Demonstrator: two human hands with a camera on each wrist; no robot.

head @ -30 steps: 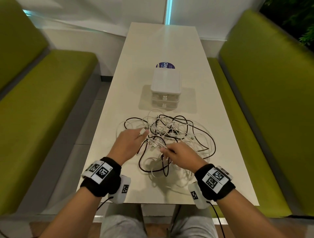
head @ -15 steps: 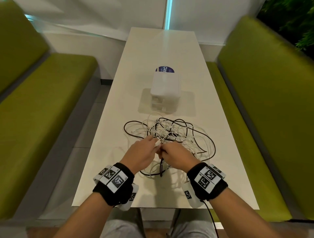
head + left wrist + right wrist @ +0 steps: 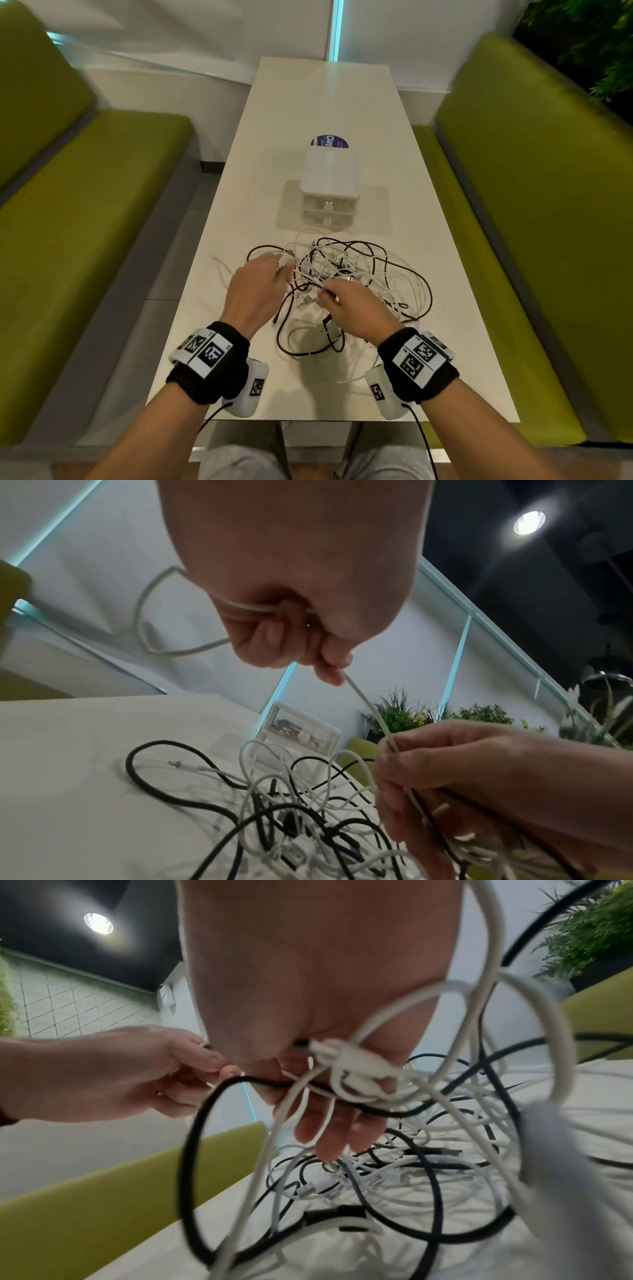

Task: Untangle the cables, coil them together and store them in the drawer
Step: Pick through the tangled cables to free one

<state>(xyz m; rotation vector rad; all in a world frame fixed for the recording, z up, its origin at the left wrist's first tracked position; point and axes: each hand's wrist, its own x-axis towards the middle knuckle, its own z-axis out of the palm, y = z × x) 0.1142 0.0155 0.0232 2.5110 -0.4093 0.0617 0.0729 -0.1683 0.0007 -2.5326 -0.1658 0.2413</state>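
Pinched in the left hand (image 3: 255, 294) at centre frame is a white cable (image 3: 368, 707), running taut to the right hand (image 3: 356, 313), whose curled fingers (image 3: 329, 1123) grip a bundle of black and white strands. Half a second earlier the hands met; now the left has drawn away to the upper left. Tangled cables (image 3: 342, 274) lie mid-table (image 3: 325, 102). Above them the drawer box (image 3: 330, 186) stands closed; its contents are indistinct.

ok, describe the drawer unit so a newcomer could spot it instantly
On the long white table, look just beyond the cable tangle. The drawer unit is a small white box with two stacked translucent drawers, both closed, the only boxy thing there, half covering a blue round sticker.
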